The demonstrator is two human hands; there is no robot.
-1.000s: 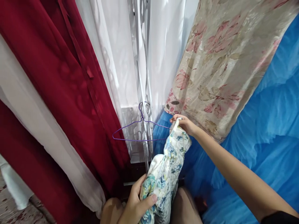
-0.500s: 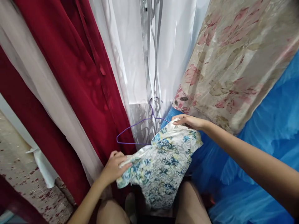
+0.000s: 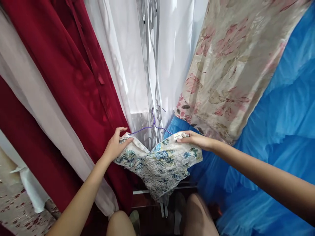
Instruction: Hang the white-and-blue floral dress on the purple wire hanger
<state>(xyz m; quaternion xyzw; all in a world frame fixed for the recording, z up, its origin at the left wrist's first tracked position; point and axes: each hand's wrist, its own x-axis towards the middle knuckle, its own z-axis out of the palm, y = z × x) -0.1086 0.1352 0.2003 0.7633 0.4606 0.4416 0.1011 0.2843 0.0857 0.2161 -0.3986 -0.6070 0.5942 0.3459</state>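
A floral blouse (image 3: 157,165) in white, blue and green hangs on a purple wire hanger (image 3: 154,123), both its shoulders over the hanger's arms. My left hand (image 3: 118,143) pinches the left shoulder between thumb and fingers. At the right shoulder, my right hand (image 3: 193,139) grips the cloth near the collar. The hanger's hook sits among pale hanging straps (image 3: 153,82). Most of the hanger's lower part is hidden inside the blouse.
Long red cloth (image 3: 81,88) and white cloth (image 3: 169,59) hang close behind. On the right are a beige flowered fabric (image 3: 219,72) and blue tulle (image 3: 270,131). My knees (image 3: 121,224) are below, above a dark floor with a metal bar (image 3: 142,192).
My left hand has risen and drawn the blouse's left shoulder over the bare hanger arm. The blouse now hangs more level, its lower end higher. The view has shifted slightly.
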